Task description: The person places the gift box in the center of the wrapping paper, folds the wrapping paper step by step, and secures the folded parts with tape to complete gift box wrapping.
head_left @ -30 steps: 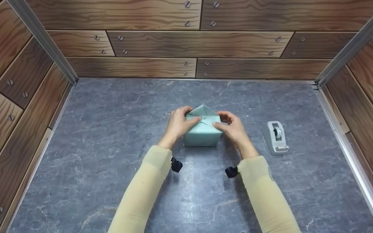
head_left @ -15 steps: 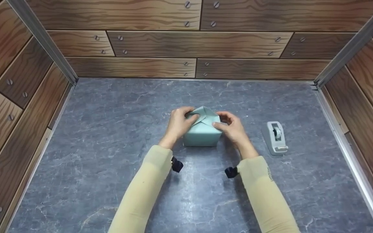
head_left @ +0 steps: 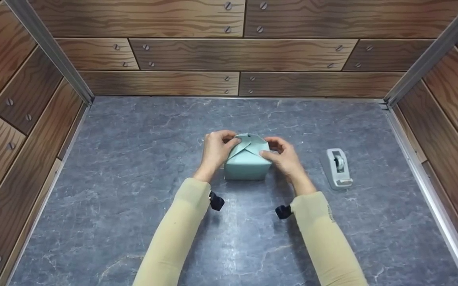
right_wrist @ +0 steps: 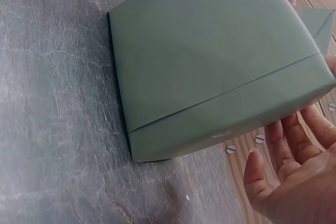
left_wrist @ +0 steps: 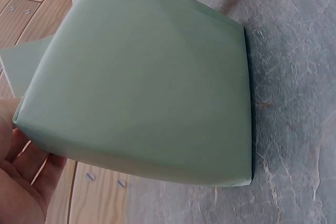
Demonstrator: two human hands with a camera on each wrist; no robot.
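A box wrapped in pale green paper [head_left: 247,171] sits on the grey surface, its folded end facing up. Paper flaps [head_left: 249,139] cross on top, and the one at the back stands partly raised. My left hand [head_left: 214,150] holds the box's far left corner, thumb on the folded paper and fingers down the side. On the other side, my right hand [head_left: 285,157] grips the box with its thumb over the top edge. In the right wrist view, that hand's fingers [right_wrist: 294,140] curve along the box's side. A paper seam runs down the near face.
A light grey tape dispenser [head_left: 338,169] with a roll in it stands to the right of the right hand. Wood-patterned walls [head_left: 165,82] with metal corner strips enclose the marbled surface [head_left: 133,206] at the back and both sides.
The pointed flap at the back has come down from its raised peak. My left thumb has shifted back and left across the folds; the right hand has stayed put.
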